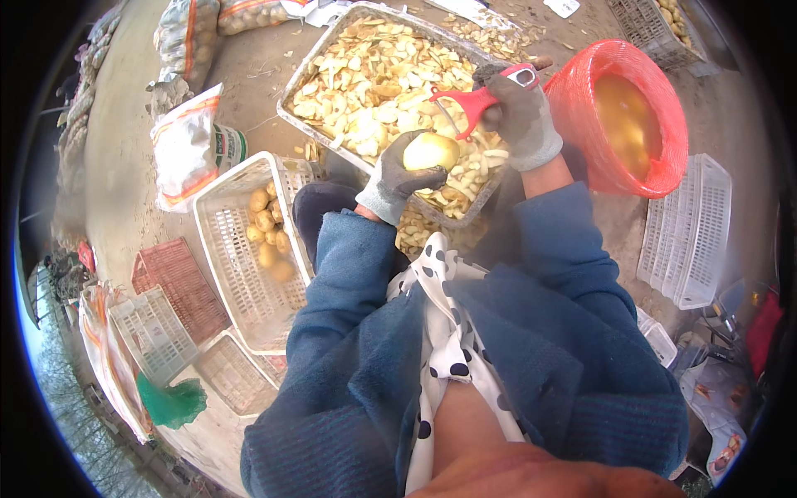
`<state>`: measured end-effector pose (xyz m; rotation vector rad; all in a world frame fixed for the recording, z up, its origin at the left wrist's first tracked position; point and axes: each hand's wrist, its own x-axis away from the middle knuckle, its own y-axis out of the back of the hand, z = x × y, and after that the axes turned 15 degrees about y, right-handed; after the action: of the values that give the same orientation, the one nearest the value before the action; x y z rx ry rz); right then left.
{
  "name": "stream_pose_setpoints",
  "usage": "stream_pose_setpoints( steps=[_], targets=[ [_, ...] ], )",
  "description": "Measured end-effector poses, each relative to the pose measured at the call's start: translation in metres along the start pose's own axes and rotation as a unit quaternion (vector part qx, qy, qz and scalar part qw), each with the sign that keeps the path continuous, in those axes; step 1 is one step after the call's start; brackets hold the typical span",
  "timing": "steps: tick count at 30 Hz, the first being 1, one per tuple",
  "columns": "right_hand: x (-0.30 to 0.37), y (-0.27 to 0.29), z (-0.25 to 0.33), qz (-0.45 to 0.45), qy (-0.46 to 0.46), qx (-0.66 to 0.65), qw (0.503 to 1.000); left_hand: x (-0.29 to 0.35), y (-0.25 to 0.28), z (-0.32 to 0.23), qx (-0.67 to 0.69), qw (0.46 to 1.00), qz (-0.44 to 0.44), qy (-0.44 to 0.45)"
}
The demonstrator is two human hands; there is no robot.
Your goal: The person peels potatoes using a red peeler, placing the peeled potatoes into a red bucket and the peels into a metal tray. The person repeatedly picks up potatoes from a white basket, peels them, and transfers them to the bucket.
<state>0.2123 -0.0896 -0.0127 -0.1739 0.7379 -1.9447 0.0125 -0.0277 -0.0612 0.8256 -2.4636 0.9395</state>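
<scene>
Gloved in grey, my left hand (396, 178) is closed around a pale, peeled-looking potato (432, 152). My right hand (525, 121), in a matching glove, grips a red peeler (473, 106) whose metal blade points toward the potato, a small gap apart from it. Both hands are above the near part of a light tray (325, 139) heaped with potato peelings (365, 79). Just right of my right hand stands a tub with a red woven lining (573, 79), holding yellowish-brown liquid (624, 124).
A white crate (237, 195) at my left holds several unpeeled potatoes (266, 220). Beyond it lie a white sack (184, 148) and filled mesh sacks (187, 41). A red crate (181, 286) sits farther left. White crates (685, 232) stand at my right.
</scene>
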Motion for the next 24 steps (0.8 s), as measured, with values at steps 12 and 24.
stream_pose_setpoints(
  steps=[12,24],
  targets=[
    [-0.008,-0.015,0.006,-0.101,-0.094,0.346,0.928,0.007,0.013,-0.006,-0.002,0.998,-0.059,-0.030],
    [-0.005,-0.005,-0.012,-0.134,-0.063,0.199,0.969,0.017,0.019,-0.016,0.056,0.994,0.054,-0.071]
  ],
)
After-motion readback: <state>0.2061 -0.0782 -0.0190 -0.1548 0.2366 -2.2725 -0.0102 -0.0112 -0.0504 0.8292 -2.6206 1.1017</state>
